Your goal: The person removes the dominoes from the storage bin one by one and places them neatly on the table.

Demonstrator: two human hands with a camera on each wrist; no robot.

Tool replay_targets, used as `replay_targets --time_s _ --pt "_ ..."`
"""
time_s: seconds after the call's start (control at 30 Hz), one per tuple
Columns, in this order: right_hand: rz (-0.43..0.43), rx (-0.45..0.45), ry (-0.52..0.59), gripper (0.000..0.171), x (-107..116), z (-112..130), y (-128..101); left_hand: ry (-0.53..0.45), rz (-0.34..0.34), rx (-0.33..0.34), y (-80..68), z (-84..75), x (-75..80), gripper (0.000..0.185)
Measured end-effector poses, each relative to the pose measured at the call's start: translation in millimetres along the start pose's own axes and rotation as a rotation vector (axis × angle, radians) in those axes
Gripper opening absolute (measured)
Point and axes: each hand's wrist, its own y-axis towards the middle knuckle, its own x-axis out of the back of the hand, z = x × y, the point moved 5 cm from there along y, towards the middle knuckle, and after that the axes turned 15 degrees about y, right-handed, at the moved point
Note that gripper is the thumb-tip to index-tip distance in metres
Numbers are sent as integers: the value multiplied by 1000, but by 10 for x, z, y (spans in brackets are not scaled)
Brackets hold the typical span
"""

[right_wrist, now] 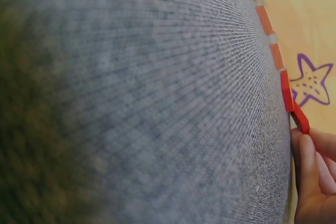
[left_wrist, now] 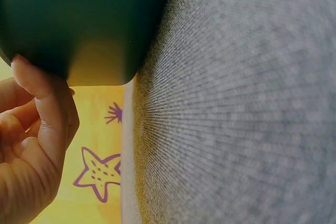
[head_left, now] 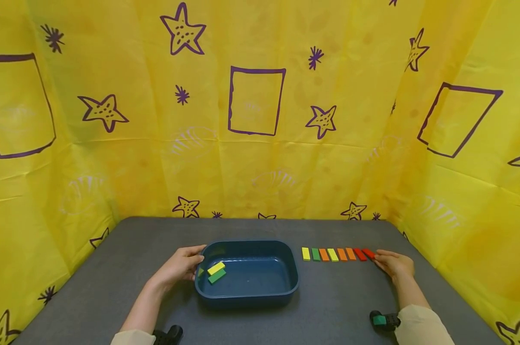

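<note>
A dark blue rectangular tub [head_left: 248, 302] stands on the table, with a yellow block [head_left: 216, 268] and a green block [head_left: 217, 276] inside at its left end. My left hand [head_left: 184, 263] grips the tub's left end; in the left wrist view its bent fingers [left_wrist: 44, 103] meet the tub's wall [left_wrist: 94, 24]. To the right, several small blocks form a row. At the row's right end my right hand [head_left: 395, 264] pinches a red block [head_left: 368, 253], tilted against its neighbours' line. The right wrist view shows this red block [right_wrist: 301, 119] between thumb and finger, close beside another red block [right_wrist: 286, 91].
The row runs leftward from a red block [head_left: 360, 254] through orange, yellow and green ones to a yellow block [head_left: 305, 254]. Dark grey cloth covers the table [head_left: 329, 297]. Yellow patterned curtains [head_left: 260, 177] enclose the back and both sides.
</note>
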Motion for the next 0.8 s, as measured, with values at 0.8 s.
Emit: replay_targets --time_s 0.8 --pt "-159 90 -221 17 -26 38 29 -5 8 -18 0 2 5 53"
